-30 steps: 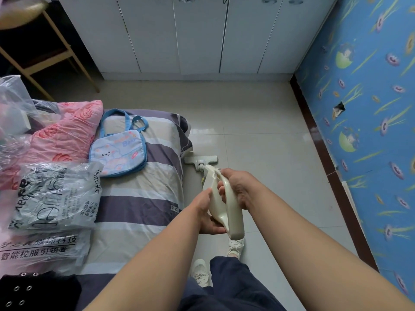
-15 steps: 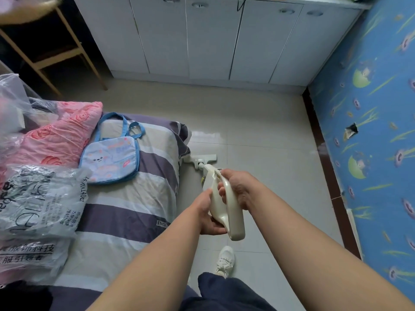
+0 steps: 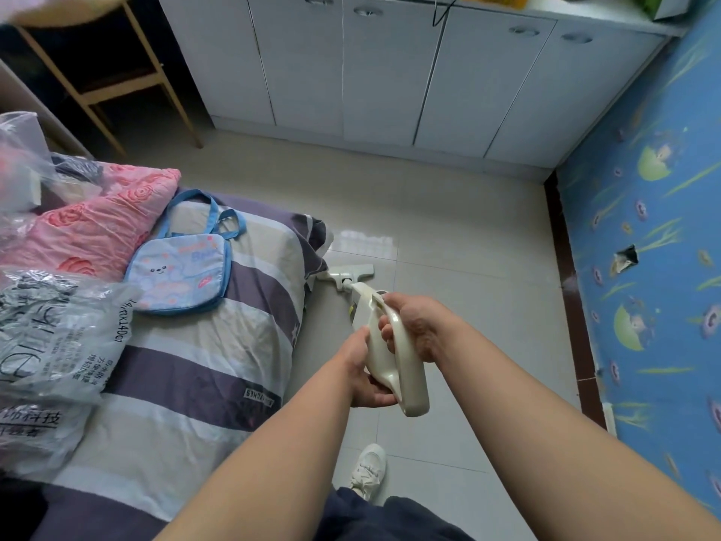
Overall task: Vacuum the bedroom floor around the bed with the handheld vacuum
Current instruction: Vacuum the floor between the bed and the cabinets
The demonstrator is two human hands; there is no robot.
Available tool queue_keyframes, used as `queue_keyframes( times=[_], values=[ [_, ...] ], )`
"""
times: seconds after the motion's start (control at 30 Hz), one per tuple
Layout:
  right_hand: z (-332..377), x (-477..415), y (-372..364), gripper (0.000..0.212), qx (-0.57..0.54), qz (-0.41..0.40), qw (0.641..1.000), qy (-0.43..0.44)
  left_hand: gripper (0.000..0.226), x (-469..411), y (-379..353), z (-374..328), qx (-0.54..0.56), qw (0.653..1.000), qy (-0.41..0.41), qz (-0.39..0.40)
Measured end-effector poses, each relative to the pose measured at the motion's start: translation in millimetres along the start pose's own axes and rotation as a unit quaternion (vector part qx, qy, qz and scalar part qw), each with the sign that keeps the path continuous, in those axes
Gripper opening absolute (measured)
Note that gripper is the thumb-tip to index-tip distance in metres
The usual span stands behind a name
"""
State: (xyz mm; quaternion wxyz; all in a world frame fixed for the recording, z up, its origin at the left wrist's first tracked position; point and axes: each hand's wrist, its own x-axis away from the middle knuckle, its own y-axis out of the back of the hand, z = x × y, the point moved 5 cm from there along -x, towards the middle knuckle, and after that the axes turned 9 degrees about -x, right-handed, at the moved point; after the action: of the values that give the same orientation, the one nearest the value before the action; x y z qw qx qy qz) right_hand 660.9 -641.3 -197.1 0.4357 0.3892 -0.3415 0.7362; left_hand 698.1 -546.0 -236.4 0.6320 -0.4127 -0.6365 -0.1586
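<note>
A cream handheld vacuum (image 3: pixel 384 345) slants down toward the tiled floor (image 3: pixel 468 267). Its flat nozzle (image 3: pixel 349 272) lies on the tiles right beside the corner of the bed (image 3: pixel 203 365), which has a grey and purple striped cover. My right hand (image 3: pixel 415 326) grips the vacuum's handle from the right. My left hand (image 3: pixel 361 374) holds the vacuum's body from below and the left, its fingers curled under it and partly hidden.
White cabinets (image 3: pixel 390 72) line the far wall; blue patterned wallpaper (image 3: pixel 655 228) runs along the right. A blue bag (image 3: pixel 181 271), a pink quilt (image 3: pixel 86 228) and plastic packages (image 3: pixel 54 337) lie on the bed. A wooden stand (image 3: pixel 117 83) is far left. My white shoe (image 3: pixel 368 470) is on the tiles below the vacuum.
I have stepped forward along the bed: the cabinets come closer and more of their top shows. The nozzle has moved along the floor to the bed's corner. Both hands keep their hold.
</note>
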Motion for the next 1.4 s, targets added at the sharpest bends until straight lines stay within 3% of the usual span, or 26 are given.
queue_keyframes(
  times=[0.7,0.93,1.2,1.4],
  values=[
    [82.2,-45.2,2.1,0.032,0.029,0.008,0.999,-0.019,0.039,-30.5,-28.3,-84.6,0.012,1.000,0.002,0.023],
    [124.5,-62.2,-8.9,0.033,0.053,0.010,0.998,-0.030,0.043,-42.7,-32.8,-132.8,-0.001,0.998,0.015,0.065],
    [162.6,-74.1,-8.0,0.033,0.077,0.025,0.996,-0.038,0.025,-49.7,-54.3,-170.4,-0.003,0.992,0.001,0.128],
    [200.7,-89.2,3.6,0.033,0.102,0.049,0.992,-0.048,0.046,-60.1,-81.2,-198.5,0.035,0.992,-0.011,0.119]
  ],
)
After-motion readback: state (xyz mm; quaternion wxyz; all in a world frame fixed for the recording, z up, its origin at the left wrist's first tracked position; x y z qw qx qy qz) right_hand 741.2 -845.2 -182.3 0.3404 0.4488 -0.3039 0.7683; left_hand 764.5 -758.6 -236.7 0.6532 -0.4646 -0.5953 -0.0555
